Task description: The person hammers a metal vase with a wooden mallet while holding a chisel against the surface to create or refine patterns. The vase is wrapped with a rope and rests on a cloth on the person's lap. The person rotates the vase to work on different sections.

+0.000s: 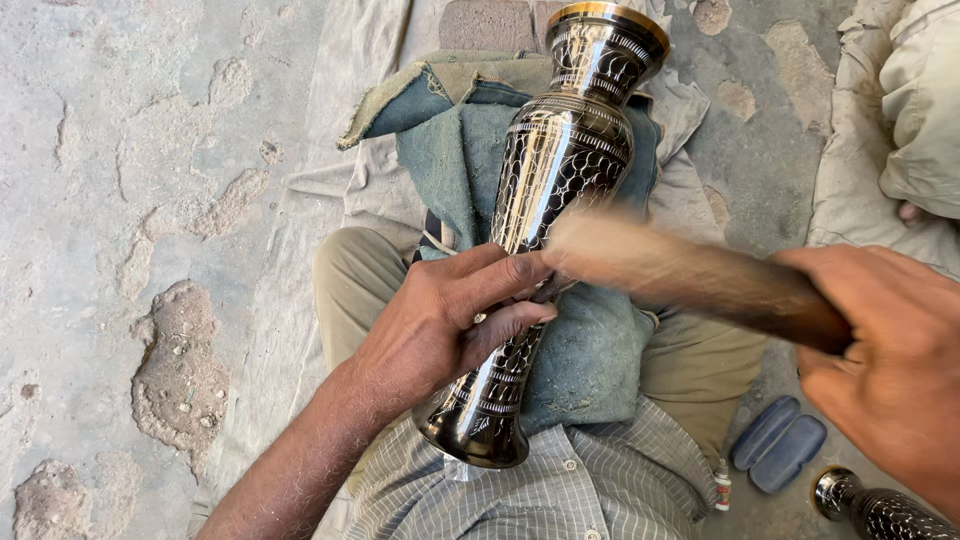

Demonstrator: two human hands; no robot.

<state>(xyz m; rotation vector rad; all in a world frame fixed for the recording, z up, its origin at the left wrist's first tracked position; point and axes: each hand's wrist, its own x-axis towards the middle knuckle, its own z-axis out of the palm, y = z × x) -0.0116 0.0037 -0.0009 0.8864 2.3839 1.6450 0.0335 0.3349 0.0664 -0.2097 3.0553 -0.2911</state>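
Left hand grips engraved metal vase on blue cloth; right hand clenched on blurred wooden mallet over the vase's middle. Engraving looks well advanced; how much remains can't be judged.

vase on lap cloth — case right

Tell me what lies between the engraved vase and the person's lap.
In the head view, a folded blue-green cloth lies between the vase and the lap, padding it from beneath; the left hand grips the vase's middle.
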